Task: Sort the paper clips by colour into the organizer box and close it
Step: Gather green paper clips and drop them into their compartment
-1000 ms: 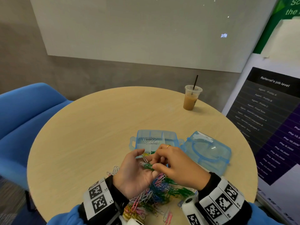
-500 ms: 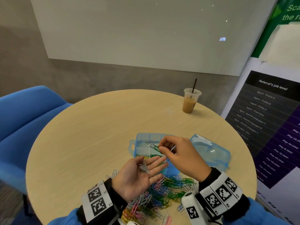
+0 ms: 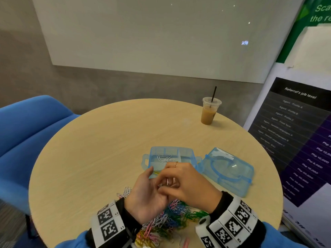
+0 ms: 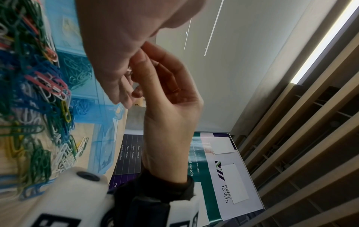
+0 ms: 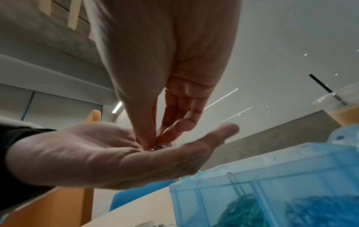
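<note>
The blue translucent organizer box (image 3: 186,153) stands uncovered on the table, with white clips in a rear compartment and green and blue ones seen through its wall (image 5: 272,199). A mixed pile of coloured paper clips (image 3: 172,219) lies at the near edge. My left hand (image 3: 154,183) lies palm up above the pile, fingers relaxed, carrying a few white clips (image 3: 167,181). My right hand (image 3: 163,185) reaches down into that palm, thumb and fingertips (image 5: 167,132) pinching the white clips (image 5: 157,146).
The box's detached lid (image 3: 229,169) lies to the right of the box. An iced coffee cup (image 3: 208,111) with a straw stands at the far right of the round table (image 3: 107,149). A blue chair (image 3: 26,131) is on the left, a banner (image 3: 295,131) on the right.
My right hand carried green clips from the left palm to the box, then came back down into the left palm. The left hand stayed palm up with white clips.
</note>
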The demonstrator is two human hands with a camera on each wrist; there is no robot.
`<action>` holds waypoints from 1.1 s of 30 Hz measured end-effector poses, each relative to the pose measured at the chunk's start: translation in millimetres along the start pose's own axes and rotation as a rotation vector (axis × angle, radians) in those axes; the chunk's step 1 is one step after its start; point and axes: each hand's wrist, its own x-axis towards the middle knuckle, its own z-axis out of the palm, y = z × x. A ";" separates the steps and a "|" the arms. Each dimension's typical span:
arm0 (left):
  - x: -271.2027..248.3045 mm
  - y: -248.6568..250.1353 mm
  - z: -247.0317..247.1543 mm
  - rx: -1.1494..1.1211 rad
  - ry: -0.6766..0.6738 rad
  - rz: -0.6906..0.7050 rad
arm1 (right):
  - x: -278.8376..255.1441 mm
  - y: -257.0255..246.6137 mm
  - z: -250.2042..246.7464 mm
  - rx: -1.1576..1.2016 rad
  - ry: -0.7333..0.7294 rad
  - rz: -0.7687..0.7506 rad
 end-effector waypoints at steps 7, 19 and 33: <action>2.2 -2.7 1.1 0.079 0.028 0.054 | -0.7 3.0 -5.6 -0.040 0.132 -0.018; 1.4 -3.8 5.8 0.086 0.102 0.098 | -1.3 8.5 -24.1 0.272 0.430 0.149; -10.5 11.4 11.4 0.048 0.171 0.269 | 12.2 36.1 -21.0 -0.016 0.148 0.348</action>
